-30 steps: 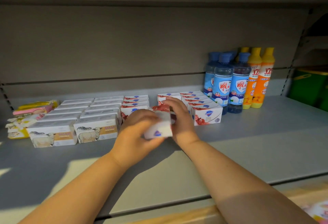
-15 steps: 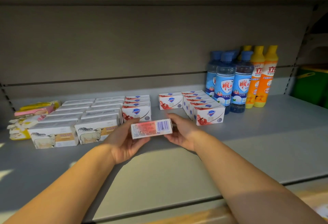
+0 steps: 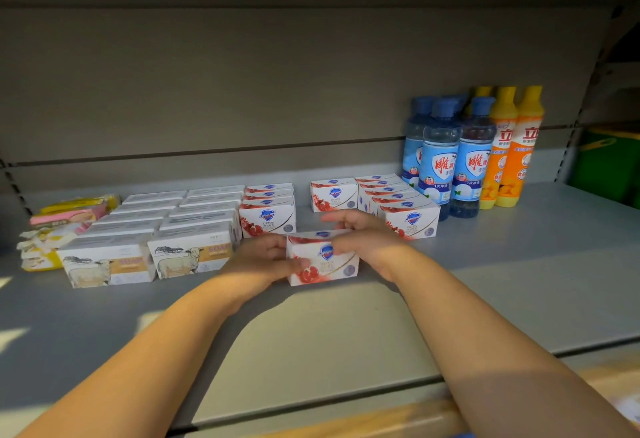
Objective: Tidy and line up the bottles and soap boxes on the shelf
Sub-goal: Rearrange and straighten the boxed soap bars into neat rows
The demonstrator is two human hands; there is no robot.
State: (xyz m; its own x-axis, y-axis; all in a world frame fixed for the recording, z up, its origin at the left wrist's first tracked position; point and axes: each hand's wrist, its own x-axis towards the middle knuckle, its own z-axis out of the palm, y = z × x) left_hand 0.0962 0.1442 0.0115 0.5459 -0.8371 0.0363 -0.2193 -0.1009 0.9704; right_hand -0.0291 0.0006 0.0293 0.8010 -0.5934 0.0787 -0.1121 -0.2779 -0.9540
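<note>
Gripping the red soap box (image 3: 322,261) by its ends, left hand (image 3: 263,257) and right hand (image 3: 367,240) now show its logo, not its barcode; it rests on the shelf (image 3: 485,281), 6 o'clock of the lone box (image 3: 333,195), ready for lining up

Front of shelf (image 3: 485,285) is lying open. Rearward, sheep boxes (image 3: 107,264), red soap boxes (image 3: 410,221), bottles (image 3: 440,167) are walling it off; gap seemingly splitting red rows.

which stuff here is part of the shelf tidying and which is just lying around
Job: held soap box; red soap boxes; sheep soap boxes; blue bottles; orange bottles.
Lying about: yellow and pink packets; green container.
</note>
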